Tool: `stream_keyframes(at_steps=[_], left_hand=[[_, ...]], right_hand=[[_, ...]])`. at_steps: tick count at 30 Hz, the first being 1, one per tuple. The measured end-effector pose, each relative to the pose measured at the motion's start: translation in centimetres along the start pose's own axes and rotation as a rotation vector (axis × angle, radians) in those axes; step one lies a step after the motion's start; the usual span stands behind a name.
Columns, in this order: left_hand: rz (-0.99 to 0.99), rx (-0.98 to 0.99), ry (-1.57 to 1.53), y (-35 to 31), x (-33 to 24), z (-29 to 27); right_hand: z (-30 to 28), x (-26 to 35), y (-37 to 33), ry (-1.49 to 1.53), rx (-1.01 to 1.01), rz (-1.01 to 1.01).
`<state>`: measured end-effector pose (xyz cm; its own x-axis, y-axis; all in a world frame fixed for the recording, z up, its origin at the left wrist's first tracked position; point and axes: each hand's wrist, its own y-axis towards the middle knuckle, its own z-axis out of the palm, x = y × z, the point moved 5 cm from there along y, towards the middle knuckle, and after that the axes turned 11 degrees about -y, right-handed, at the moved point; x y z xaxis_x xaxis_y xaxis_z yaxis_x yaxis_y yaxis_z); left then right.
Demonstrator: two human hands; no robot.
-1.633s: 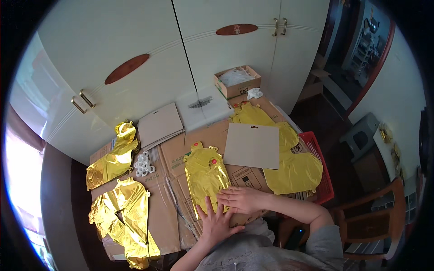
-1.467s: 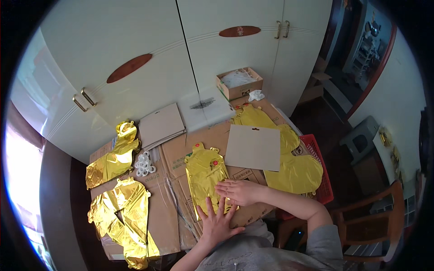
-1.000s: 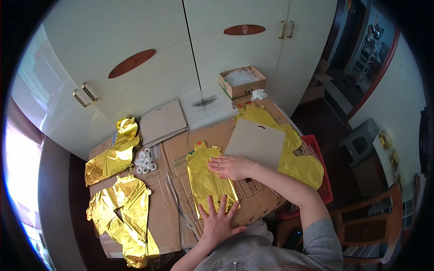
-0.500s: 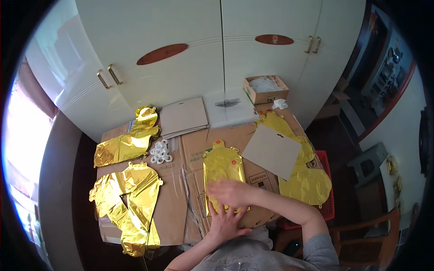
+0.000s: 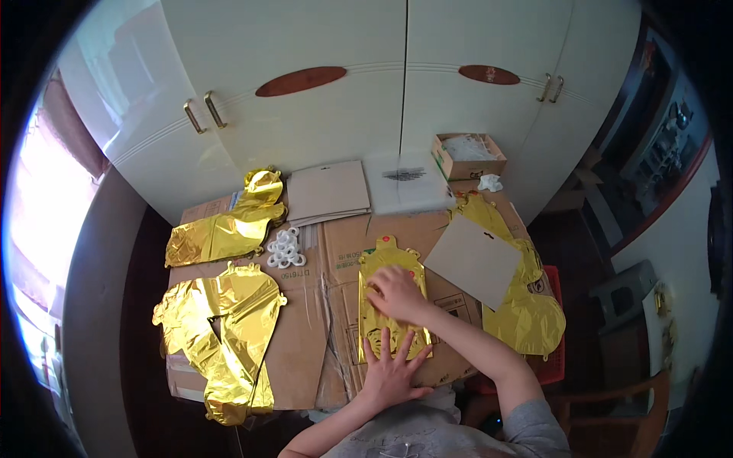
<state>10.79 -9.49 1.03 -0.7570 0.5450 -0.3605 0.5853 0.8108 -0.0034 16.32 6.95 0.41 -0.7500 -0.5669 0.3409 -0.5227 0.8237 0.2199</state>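
Observation:
A gold foil balloon [image 5: 372, 267], folded into a flat upright rectangle with small tabs and red dots near its top, lies before me on brown cardboard. My left hand [image 5: 392, 374] is open, its spread fingers flat on the balloon's near end. Over the balloon's middle, my right hand [image 5: 397, 294] is closed, fingers curled down onto the foil. Its palm is turned away, so whatever the fingers may hold is hidden. Just right of the balloon, a grey card sheet [image 5: 473, 261] with a hanging slot rests on more gold foil balloons [image 5: 527, 324].
On the left lie unfolded gold balloons [image 5: 229, 305] and a folded pile [image 5: 221, 237]. White rings [image 5: 285, 249] sit beside them. Behind are stacked card sheets [image 5: 328, 191], a white translucent package [image 5: 405, 187] and a box [image 5: 468, 166] of clear plastic pieces. A red basket [image 5: 555, 359] stands right.
My right hand has moved up the folded balloon, away from my left hand, and its fingers are now curled. My left hand stays at the near end. The whole view has shifted slightly.

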Motion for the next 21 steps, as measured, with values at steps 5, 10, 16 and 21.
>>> stream_keyframes(at_steps=[5,10,16,21], left_hand=[[-0.002,0.036,-0.011,0.2,0.0,0.1],[-0.003,0.032,0.005,0.1,0.1,0.1],[-0.008,0.029,0.007,0.0,0.2,0.1],[0.005,0.019,0.003,0.1,0.1,0.2]], right_hand=[[0.6,-2.5,3.6,-0.005,0.222,0.31],[1.6,-2.6,5.0,0.053,0.303,0.356],[2.1,-2.3,4.9,0.064,0.231,0.375],[2.3,-2.4,4.2,0.062,0.148,0.394]])
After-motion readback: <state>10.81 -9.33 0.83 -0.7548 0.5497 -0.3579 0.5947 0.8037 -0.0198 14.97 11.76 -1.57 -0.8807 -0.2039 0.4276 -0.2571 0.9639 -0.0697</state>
